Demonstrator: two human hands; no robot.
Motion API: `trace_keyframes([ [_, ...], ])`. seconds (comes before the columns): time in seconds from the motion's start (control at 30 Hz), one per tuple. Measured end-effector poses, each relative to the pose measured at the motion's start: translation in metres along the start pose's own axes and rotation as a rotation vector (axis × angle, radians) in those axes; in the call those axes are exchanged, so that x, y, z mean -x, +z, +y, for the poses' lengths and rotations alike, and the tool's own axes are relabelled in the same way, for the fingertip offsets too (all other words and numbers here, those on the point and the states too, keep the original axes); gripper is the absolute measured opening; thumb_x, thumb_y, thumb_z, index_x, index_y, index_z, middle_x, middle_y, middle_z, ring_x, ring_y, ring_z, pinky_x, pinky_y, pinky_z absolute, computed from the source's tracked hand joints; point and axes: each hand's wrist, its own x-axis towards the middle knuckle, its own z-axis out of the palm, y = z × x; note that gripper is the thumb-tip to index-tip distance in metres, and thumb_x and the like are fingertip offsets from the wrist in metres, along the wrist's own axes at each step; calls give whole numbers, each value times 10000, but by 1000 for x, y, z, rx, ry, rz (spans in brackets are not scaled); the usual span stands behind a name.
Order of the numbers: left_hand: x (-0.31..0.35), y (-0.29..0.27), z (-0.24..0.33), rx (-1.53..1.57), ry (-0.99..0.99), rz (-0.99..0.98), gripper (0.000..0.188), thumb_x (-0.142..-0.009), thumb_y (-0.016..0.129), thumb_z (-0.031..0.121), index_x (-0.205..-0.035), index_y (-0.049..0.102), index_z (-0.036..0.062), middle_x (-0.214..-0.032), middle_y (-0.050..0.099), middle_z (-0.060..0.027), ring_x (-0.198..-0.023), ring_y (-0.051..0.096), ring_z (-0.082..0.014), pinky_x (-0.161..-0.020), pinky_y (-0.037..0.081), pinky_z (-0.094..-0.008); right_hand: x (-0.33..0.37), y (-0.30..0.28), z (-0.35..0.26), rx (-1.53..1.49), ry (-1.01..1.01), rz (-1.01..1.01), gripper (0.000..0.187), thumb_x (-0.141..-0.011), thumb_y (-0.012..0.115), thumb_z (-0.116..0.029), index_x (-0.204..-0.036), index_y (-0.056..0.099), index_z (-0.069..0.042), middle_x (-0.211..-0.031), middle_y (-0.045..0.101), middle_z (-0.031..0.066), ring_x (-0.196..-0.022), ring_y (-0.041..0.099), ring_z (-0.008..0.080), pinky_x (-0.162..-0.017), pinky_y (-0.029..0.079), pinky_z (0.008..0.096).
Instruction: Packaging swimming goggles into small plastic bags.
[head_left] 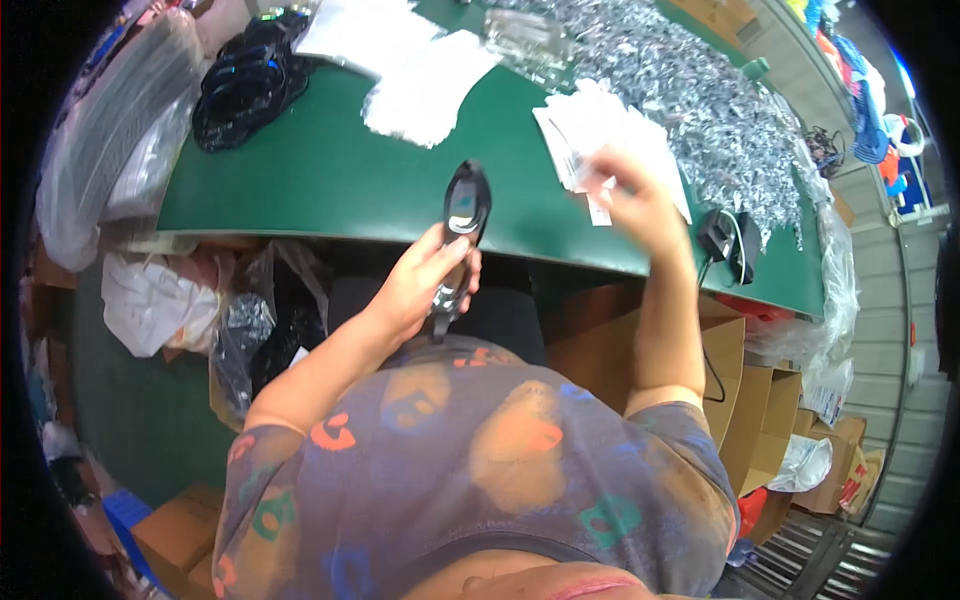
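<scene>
My left hand (418, 283) is closed around a pair of swimming goggles (464, 203) with a black frame and shiny lenses. It holds them upright just over the near edge of the green table (340, 180). The lower part of the goggles is partly covered by my fingers. To the right, my right hand (628, 195) is over a stack of white papers or cards (565, 135). Motion smears its fingers, so whether they grip anything does not show. A small white slip (599, 211) lies just below them.
Black shiny goggles (250, 85) lie piled at the table's left. White sheets (430, 90) are at the back. A heap of small glossy grey pieces (700, 90) covers the far right. Black plugs with a cable (716, 235) sit near the right edge; cardboard boxes (765, 415) stand below.
</scene>
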Motion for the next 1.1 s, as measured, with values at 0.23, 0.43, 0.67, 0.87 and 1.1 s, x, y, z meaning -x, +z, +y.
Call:
trace_keyframes([
  [0.23, -4, 9, -12, 181, -69, -102, 460, -1100, 455, 465, -1315, 553, 71, -1110, 649, -50, -1002, 645, -144, -790, 582, -338, 43, 111, -69, 458, -19, -83, 214, -776, 789, -247, -912, 688, -115, -868, 613, 43, -773, 613, 246, -742, 420, 377],
  [0.43, 4, -6, -25, 228, -69, -78, 338, -1077, 503, 253, -1350, 480, 56, -1063, 625, -95, -922, 665, -192, -582, 602, -348, 35, 60, -69, -29, 132, -417, 404, -831, 826, -166, -1198, 700, -53, -876, 639, 67, -794, 646, 188, -689, 521, 345],
  [0.67, 14, -11, -15, 111, -76, -125, 456, -934, 594, 100, -1372, 480, 47, -1111, 609, -84, -976, 645, -180, -608, 600, -329, 37, -6, 59, 932, 158, 148, 349, -834, 666, -26, -1170, 716, -105, -973, 675, 141, -937, 663, 366, -833, 534, 451],
  [0.87, 9, -19, -16, 240, -51, -190, 371, -986, 611, 248, -1297, 511, 72, -1094, 623, -65, -967, 656, -178, -644, 616, -362, 41, 2, 89, 890, 17, 197, 128, -880, 727, -136, -1003, 755, -114, -949, 683, 100, -905, 663, 346, -795, 527, 456],
  [1.1, 6, -22, -20, 253, -79, -98, 333, -1087, 467, 316, -1291, 537, 62, -1068, 665, -94, -939, 682, -199, -603, 613, -363, 38, -9, 82, 904, 35, 244, 126, -910, 730, -230, -989, 753, -135, -907, 688, 36, -886, 670, 262, -799, 461, 416],
])
